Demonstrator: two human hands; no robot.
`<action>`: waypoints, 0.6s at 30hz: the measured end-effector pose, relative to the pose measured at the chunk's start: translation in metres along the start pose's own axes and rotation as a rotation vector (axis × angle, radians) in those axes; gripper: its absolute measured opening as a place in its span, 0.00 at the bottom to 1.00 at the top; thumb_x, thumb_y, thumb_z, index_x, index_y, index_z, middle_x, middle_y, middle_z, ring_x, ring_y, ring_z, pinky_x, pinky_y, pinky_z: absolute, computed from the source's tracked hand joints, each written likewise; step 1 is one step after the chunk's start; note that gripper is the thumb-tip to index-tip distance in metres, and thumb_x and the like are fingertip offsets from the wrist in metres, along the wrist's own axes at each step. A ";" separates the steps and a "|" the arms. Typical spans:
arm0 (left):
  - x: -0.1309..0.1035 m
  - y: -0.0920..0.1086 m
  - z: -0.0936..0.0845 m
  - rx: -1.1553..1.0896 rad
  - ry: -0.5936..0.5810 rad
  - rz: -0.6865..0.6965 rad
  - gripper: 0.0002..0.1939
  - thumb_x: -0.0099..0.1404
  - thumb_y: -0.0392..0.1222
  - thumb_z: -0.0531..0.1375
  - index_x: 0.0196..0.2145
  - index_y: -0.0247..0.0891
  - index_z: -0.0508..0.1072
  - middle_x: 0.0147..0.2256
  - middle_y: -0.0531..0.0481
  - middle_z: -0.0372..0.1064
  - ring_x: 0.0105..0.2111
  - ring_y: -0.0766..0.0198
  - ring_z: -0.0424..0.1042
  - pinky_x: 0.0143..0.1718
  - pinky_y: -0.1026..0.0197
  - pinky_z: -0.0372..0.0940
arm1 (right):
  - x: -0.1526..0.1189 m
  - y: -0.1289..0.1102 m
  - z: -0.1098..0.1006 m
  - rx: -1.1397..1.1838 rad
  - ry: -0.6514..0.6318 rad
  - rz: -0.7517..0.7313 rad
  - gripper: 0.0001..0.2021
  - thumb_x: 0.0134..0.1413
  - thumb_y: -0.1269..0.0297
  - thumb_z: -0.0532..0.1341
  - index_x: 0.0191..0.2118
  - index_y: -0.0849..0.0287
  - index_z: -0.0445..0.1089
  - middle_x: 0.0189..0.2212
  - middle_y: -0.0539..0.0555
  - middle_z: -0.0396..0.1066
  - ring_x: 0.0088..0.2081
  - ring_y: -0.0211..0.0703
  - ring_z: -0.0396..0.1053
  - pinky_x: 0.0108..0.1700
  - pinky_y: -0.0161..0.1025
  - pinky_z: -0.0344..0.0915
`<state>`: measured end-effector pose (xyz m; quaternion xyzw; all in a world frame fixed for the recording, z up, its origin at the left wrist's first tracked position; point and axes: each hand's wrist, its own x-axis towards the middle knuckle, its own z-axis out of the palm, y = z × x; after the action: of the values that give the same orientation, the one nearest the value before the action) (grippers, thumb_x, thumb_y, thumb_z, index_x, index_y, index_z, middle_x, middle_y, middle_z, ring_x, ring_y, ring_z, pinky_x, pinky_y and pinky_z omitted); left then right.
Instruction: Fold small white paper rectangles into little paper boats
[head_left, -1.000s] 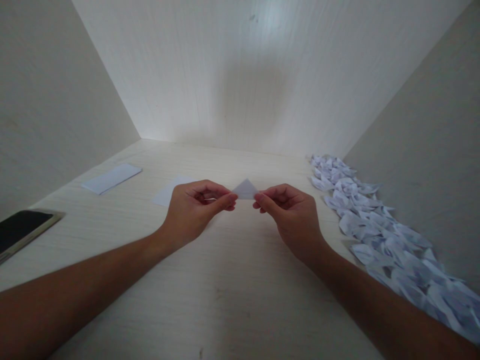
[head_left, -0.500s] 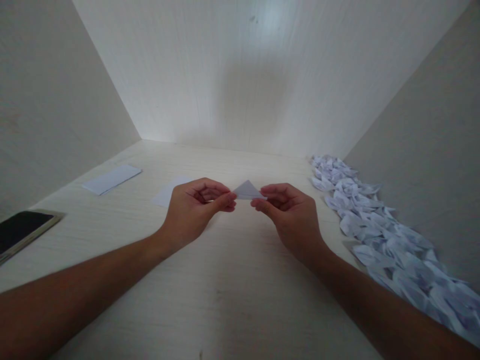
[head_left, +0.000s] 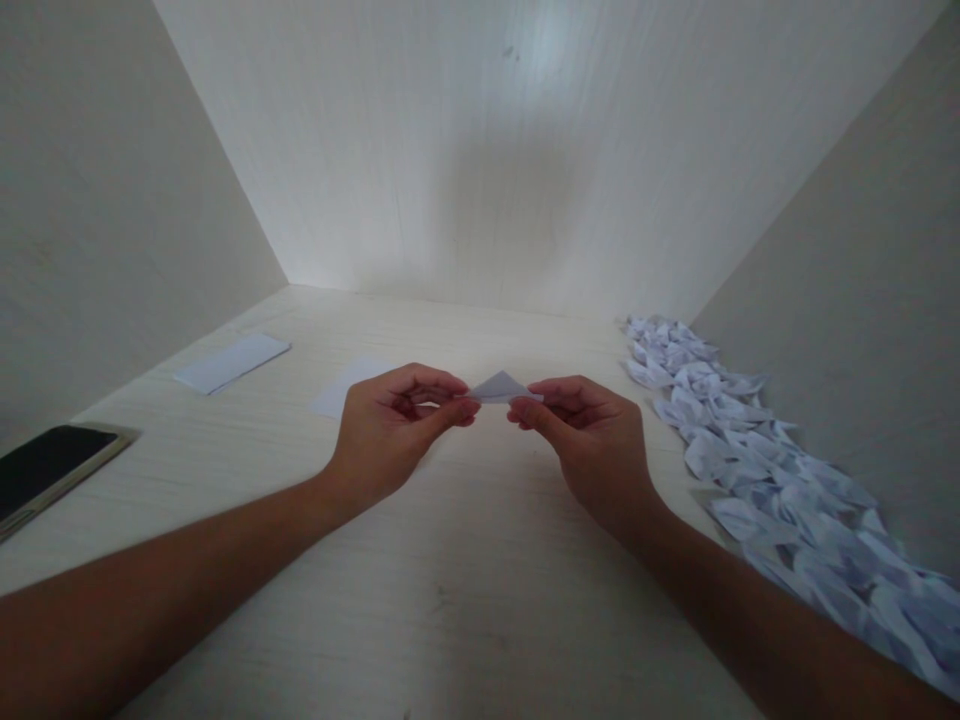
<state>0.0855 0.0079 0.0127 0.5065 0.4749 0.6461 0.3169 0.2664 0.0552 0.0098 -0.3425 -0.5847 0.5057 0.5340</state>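
Note:
A small piece of folded white paper (head_left: 502, 386), triangular with its peak pointing away from me, is held between both hands above the pale table. My left hand (head_left: 397, 425) pinches its left corner between thumb and fingers. The right corner is gripped the same way by my right hand (head_left: 589, 430). The fingertips cover both ends of the paper. Behind my left hand lies a white paper sheet (head_left: 337, 392), partly hidden by that hand.
A stack of white paper strips (head_left: 232, 363) lies at the far left, and a phone (head_left: 56, 470) rests nearer me. Along the right wall runs a long heap of folded paper pieces (head_left: 742, 440). Walls (head_left: 375, 150) enclose the pale wood-grain table (head_left: 480, 580) on three sides.
The whole view has shifted slightly, so everything sits a little lower and further right. The folded paper's triangle looks a bit flatter; both hands keep their hold on it.

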 end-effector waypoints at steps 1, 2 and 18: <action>0.000 0.001 0.000 0.014 0.005 0.002 0.08 0.51 0.34 0.73 0.30 0.39 0.80 0.26 0.51 0.80 0.26 0.60 0.81 0.31 0.61 0.78 | 0.000 -0.001 0.000 0.002 0.003 0.002 0.11 0.42 0.63 0.76 0.31 0.57 0.76 0.25 0.51 0.79 0.28 0.41 0.78 0.35 0.40 0.77; -0.001 0.001 0.000 0.024 0.009 0.003 0.08 0.51 0.34 0.73 0.30 0.39 0.80 0.26 0.51 0.80 0.26 0.60 0.80 0.30 0.61 0.77 | -0.001 -0.001 0.000 0.003 0.004 0.006 0.11 0.42 0.63 0.76 0.31 0.57 0.76 0.25 0.51 0.79 0.28 0.41 0.78 0.36 0.40 0.77; -0.006 -0.001 0.002 -0.047 -0.056 0.008 0.09 0.56 0.37 0.72 0.34 0.37 0.78 0.28 0.52 0.77 0.27 0.62 0.79 0.33 0.58 0.80 | -0.004 0.002 0.003 -0.102 -0.157 0.009 0.10 0.49 0.58 0.72 0.30 0.58 0.76 0.24 0.50 0.76 0.26 0.38 0.70 0.30 0.37 0.66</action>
<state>0.0887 0.0038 0.0100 0.5184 0.4486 0.6440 0.3395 0.2639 0.0514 0.0069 -0.3312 -0.6482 0.5027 0.4663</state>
